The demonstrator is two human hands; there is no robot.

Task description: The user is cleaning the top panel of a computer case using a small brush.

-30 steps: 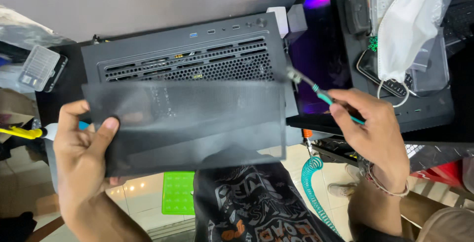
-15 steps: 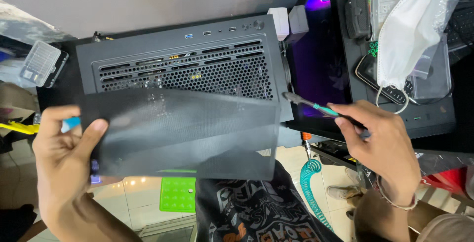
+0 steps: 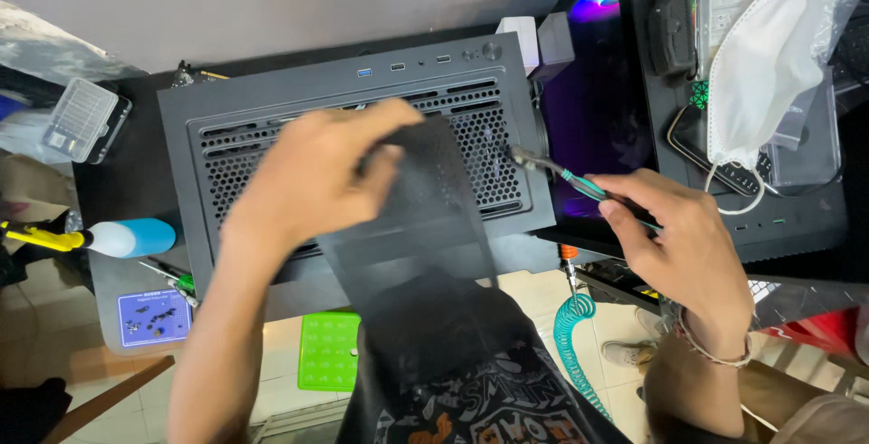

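Head view: the left hand (image 3: 312,177) sits at 10 o'clock from centre, blurred, fingers curled and pinching the top edge of a dark mesh panel (image 3: 407,218). The panel hangs from that grip down toward 6 o'clock, covering the middle of the case (image 3: 235,109) top and the edge nearest the person; its lower end merges with the dark printed shirt (image 3: 453,390), so where it stops is hard to make out. The case grille shows only to either side of the hand.

At 3 o'clock the right hand (image 3: 688,245) has fingers closed around a teal-handled tool (image 3: 579,183). Its metal tip points to 9 o'clock and sits at the case's right edge; whether it touches cannot be told. The handle's rear is hidden in the palm.

At 1 o'clock a white mask (image 3: 769,55) lies on a second black case (image 3: 797,218), cut off by the frame. At 8 o'clock a blue-tipped bottle (image 3: 127,238) lies beside the case, its yellow end cut off at the left border. A teal coiled cable (image 3: 570,335) hangs at 5 o'clock.
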